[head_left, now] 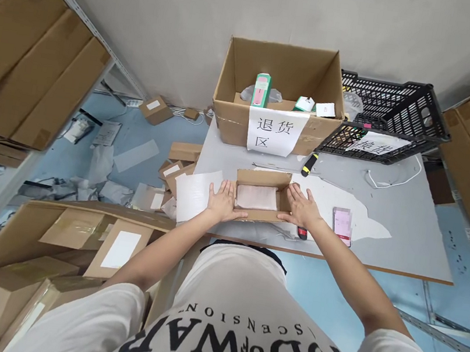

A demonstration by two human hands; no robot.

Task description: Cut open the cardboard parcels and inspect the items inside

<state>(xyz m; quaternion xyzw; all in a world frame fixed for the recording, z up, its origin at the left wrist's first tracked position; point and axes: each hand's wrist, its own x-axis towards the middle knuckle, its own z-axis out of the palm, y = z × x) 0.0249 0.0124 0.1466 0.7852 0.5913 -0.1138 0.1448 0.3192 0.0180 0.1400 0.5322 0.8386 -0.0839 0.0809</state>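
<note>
A small open cardboard box (258,215) sits on the table near its front edge. Inside it lies a whitish wrapped item (256,196), its contents hidden by the wrapping. At the box's left end is my left hand (223,202), fingers stretched out and thumb along the front edge. My right hand (302,208) lies against the right end, its fingers also spread. A red and black tool (302,233) shows partly below my right hand. White sheet material (197,194) rests to the left of my left hand.
Behind the box stands a large carton (229,125) holding several small packages, beside a black plastic crate (385,113). A yellow and black cutter (309,164) and a phone (343,225) lie on the grey table (413,226). A big carton of boxes (34,217) stands at left.
</note>
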